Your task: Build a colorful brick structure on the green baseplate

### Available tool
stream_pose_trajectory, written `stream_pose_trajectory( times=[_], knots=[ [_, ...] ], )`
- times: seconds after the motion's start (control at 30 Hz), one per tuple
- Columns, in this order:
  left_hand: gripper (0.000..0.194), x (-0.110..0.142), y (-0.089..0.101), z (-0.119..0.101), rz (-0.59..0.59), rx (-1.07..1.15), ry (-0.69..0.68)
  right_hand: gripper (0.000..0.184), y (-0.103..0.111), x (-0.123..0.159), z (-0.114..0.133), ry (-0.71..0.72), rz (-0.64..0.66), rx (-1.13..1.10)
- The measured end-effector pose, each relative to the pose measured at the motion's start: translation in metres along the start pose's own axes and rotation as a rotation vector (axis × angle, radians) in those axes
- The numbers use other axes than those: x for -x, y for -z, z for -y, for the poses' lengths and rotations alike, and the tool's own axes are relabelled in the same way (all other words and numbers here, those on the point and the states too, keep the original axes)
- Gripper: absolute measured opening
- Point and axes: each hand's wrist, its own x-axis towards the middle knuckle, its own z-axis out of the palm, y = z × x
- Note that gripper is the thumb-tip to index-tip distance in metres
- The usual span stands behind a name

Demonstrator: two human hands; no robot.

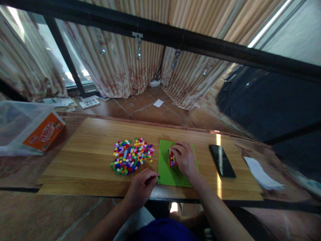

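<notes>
Green studded plastic baseplate carries a multicoloured plastic brick block, seemingly part-built; my right grip touches it, closure unclear. At the baseplate's near-left corner, my left grip pinches a small dark brick; leftward, loose multicoloured bricks remain.

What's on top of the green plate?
On the plate: a multicoloured brick block, partly covered by the right hand. The block's hidden right side, and the plate's surface beneath block and hand, can't be seen.
</notes>
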Motion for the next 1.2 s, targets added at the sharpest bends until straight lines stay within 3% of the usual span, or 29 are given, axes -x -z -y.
stream_pose_trajectory(
  times=[0.37, 1.0, 1.2],
  knots=[
    [0.016, 0.002, -0.001, 0.002, 0.014, 0.019, -0.004, 0.015, -0.006, -0.001, 0.002, -0.099, -0.107, -0.124],
    [0.015, 0.001, 0.0, 0.001, -0.011, -0.001, -0.011, 0.021, -0.012, 0.004, 0.004, -0.042, -0.091, -0.01],
    [0.016, 0.001, -0.001, 0.006, -0.041, 0.007, -0.016, 0.02, 0.002, 0.01, 0.007, -0.017, -0.152, -0.091]
  ],
)
